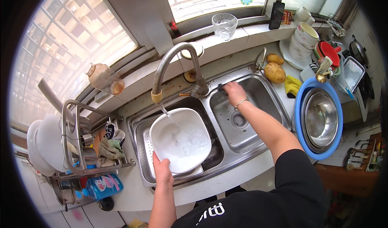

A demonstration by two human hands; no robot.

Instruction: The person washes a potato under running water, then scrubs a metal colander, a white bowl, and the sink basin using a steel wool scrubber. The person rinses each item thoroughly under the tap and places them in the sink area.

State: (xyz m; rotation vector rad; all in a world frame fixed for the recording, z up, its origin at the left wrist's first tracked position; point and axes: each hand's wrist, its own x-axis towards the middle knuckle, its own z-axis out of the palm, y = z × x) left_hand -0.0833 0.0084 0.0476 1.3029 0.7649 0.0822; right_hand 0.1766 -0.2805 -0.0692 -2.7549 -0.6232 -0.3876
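Note:
My left hand [162,168] grips the lower left rim of a white plastic basin [157,129], thumb on the rim. The basin is tilted over the left sink bowl [142,143]. Water [169,115] runs into it from the curved metal faucet [160,73] and splashes on its floor. Above the far left corner of the right sink bowl [224,131] is my right hand [235,93]. Its fingertips meet a small dark piece [222,87] beside the faucet base; whether they grip it is blurred. A bracelet [241,103] circles the right wrist.
A metal rack [71,106] with cloths and a blue detergent bottle [104,186] are on the left. Right of the sink are potatoes [275,73], a yellow cloth [292,85], stacked bowls [303,43] and a blue basin [338,137] holding metal bowls. A glass bowl [224,24] stands on the sill.

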